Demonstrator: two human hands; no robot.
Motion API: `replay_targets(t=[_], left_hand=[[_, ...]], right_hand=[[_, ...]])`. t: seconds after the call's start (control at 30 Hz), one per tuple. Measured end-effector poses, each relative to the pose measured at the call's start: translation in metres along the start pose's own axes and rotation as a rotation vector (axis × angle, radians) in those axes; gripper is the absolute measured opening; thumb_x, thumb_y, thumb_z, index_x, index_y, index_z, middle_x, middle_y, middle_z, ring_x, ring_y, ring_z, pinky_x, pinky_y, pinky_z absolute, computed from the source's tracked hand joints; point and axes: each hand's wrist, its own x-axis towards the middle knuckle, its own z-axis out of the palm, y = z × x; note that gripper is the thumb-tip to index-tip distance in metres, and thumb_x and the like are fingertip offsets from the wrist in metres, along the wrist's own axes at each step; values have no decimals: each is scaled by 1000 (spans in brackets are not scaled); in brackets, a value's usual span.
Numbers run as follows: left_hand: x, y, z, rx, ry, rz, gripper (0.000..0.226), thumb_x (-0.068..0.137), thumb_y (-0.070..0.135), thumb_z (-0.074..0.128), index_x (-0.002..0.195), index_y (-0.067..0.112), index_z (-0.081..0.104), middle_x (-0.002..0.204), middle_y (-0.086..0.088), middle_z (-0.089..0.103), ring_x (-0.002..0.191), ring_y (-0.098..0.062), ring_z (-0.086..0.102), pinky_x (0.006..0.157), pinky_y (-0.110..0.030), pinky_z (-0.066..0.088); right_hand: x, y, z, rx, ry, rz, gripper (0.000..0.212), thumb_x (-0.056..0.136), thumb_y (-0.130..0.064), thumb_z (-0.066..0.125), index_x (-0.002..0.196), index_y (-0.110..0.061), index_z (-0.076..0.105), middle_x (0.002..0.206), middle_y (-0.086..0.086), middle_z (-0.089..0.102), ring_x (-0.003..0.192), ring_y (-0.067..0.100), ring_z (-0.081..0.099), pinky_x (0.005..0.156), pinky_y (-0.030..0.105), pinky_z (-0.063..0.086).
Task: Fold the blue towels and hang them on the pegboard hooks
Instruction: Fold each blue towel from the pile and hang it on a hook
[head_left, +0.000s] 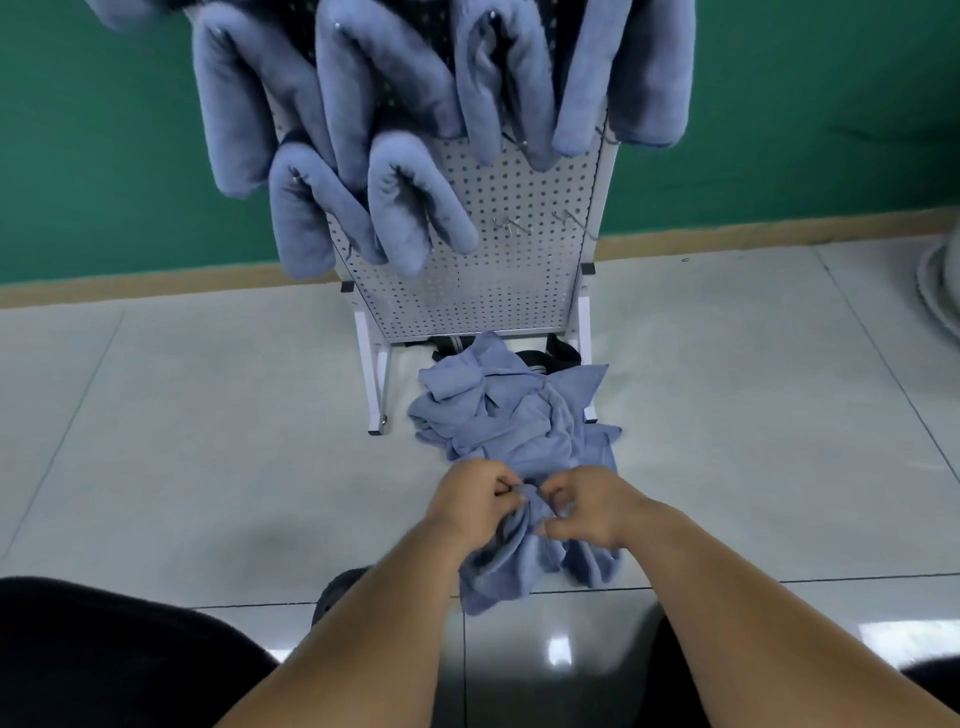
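- While the pile of loose blue towels (511, 415) lay crumpled on the tiled floor (208, 415) right at the foot of the pegboard (467, 291), both hands were working one towel (514, 561) pulled toward the person, so the stock sat within easy reach.
- Left hand (475, 501) was clenched on a bunched edge of that towel, and the right hand (589, 506) pinched the cloth just beside it; it looked like a hunt for corners before folding.
- That towel hung from the two grips, its lower end drooping toward the floor.
- Up top, folded towels (363, 104) were draped over hooks, crowding the upper board.
- Bare hooks (511, 226) showed lower right, likely the next spots.
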Motion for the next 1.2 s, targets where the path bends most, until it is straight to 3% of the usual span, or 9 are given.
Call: replay_targets(t=[0.1,0.2,0.3,0.43,0.6,0.8,0.93,1.07,1.2], left_hand=[[7,28,-33,-23,49,96,12,93,30,79,92,19,78,74,9,71,68,-4,66,67,-27,54],[8,57,-69,-14,120,164,9,92,30,79,93,21,79,77,3,74,74,-15,70,75,-36,59],[6,87,-110,14,195,239,5,90,30,81,89,25,79,73,2,72,69,-13,65,73,-35,57],[-1,123,-163,76,205,360,10,88,32,84,86,28,75,88,8,65,78,-12,64,81,-38,57],[-22,170,-223,24,256,428,12,90,34,82,89,23,76,87,7,75,85,-12,71,85,-39,60],[-41,187,-266,-199,359,493,12,98,28,74,94,17,74,86,-7,71,74,-13,62,75,-26,53],[-28,161,-266,-176,363,328,15,96,31,75,90,18,70,74,3,60,66,-11,51,70,-30,47],[-22,156,-261,-44,231,234,12,92,27,79,90,19,70,84,2,72,76,-16,62,82,-34,54],[-19,163,-247,2,115,236,13,89,24,82,94,20,71,93,-4,76,80,-15,66,93,-45,59]], right_hand=[[-7,-22,-14,66,139,-60,37,82,-43,84,78,-36,48,70,-11,54,66,3,51,59,22,36],[-15,-39,-39,45,259,-66,29,87,-39,79,85,-20,57,67,-6,56,68,14,54,58,26,36],[-26,-53,-74,5,334,-67,30,94,-39,72,77,-21,56,60,-5,52,65,15,52,57,28,36],[-48,-76,-129,-141,470,-115,16,96,-43,70,108,-33,70,69,-12,60,78,17,60,68,32,48],[-87,-109,-199,-334,572,-160,25,97,-51,67,91,-27,70,89,-3,71,89,25,64,72,36,52],[-118,-109,-235,-271,689,-218,4,92,-37,76,91,-34,73,80,-18,74,80,9,69,76,40,60],[-113,-106,-233,-57,790,-214,19,97,-25,70,82,-35,64,79,-13,73,78,11,68,70,31,51],[-114,-123,-233,297,785,-350,10,102,-22,61,92,-25,63,78,-2,76,81,25,71,85,47,59],[-114,-139,-230,354,747,-466,11,103,-21,63,93,-26,65,75,10,71,69,29,62,85,58,58]])
